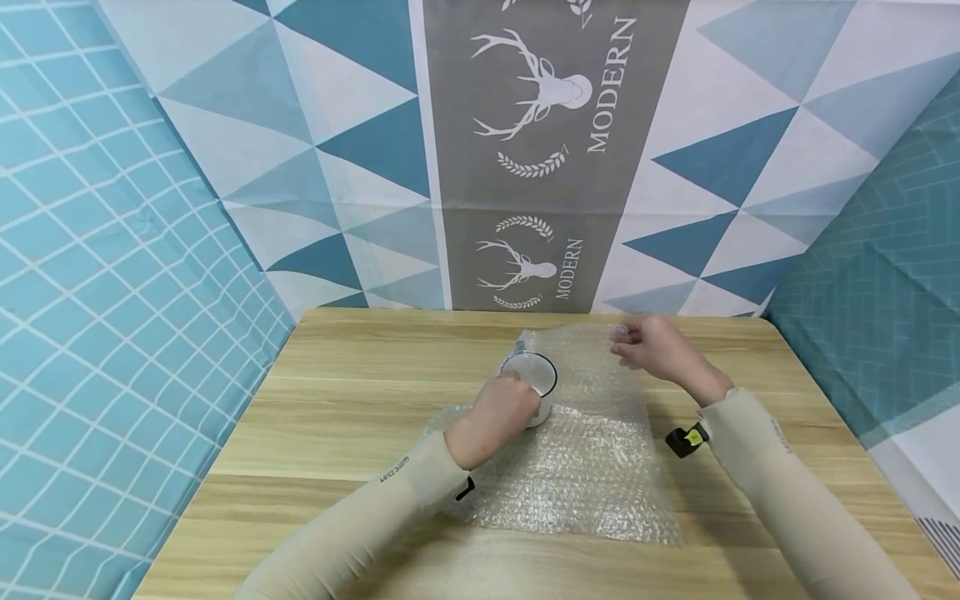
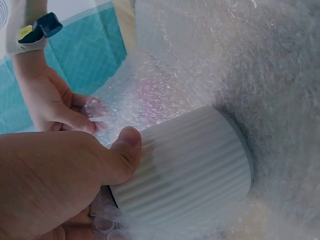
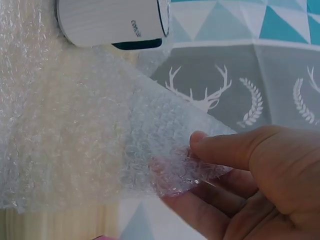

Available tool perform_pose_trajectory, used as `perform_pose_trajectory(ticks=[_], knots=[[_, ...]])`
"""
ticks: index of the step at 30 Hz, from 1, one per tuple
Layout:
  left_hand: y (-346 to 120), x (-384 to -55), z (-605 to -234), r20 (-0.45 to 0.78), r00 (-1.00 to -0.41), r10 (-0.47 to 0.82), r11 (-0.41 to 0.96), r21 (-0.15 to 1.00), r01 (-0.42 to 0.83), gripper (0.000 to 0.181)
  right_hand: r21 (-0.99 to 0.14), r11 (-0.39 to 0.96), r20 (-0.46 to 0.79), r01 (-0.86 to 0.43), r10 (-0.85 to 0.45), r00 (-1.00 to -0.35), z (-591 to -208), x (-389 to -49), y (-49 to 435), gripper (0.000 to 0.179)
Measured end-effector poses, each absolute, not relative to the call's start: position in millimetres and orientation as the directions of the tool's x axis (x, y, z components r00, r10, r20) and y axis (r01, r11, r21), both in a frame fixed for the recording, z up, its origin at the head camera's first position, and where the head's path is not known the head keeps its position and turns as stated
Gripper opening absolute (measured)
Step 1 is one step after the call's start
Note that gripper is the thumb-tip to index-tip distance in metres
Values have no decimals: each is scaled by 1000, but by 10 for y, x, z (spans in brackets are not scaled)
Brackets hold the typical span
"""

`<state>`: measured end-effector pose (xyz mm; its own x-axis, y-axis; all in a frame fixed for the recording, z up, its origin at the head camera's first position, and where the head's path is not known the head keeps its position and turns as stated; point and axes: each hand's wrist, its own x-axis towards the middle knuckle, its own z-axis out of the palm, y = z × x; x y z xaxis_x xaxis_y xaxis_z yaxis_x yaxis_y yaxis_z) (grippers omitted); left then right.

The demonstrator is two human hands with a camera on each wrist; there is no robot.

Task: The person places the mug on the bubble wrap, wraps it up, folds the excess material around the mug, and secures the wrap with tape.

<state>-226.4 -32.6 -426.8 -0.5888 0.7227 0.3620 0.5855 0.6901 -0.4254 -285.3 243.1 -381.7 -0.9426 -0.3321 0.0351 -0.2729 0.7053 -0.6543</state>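
A white mug [image 1: 534, 372] with a dark rim stands on a sheet of bubble wrap [image 1: 585, 475]. My left hand [image 1: 498, 417] grips it near the rim. Fine ribs run along the mug's side [image 2: 195, 167] in the left wrist view, where the thumb lies against them and the other fingers are mostly hidden. The right wrist view shows small lettering and a dark green handle [image 3: 137, 44]. My right hand [image 1: 663, 354] pinches the far right corner of the wrap, lifting it off the table; thumb and fingers hold the film [image 3: 172, 150] between them.
The wrap lies over a wooden table [image 1: 352, 375]. A patterned cloth with deer heads [image 1: 525, 158] hangs behind its back edge. Blue checked cloth [image 1: 112, 250] borders the left, teal cloth [image 1: 877, 242] the right. Each wrist wears a dark camera [image 1: 684, 440].
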Motion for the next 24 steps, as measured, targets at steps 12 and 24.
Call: perform_pose_trajectory(ticks=[12, 24], knots=[[-332, -2272, -4283, 382, -557, 737, 675, -455, 580, 27, -631, 724, -7, -279, -364, -931, -3604, -2709, 2277, 24], [-317, -2276, -4280, 375, -550, 747, 663, -481, 573, 23, -582, 716, 75, -385, -425, -902, -3502, -2629, 2043, 16]])
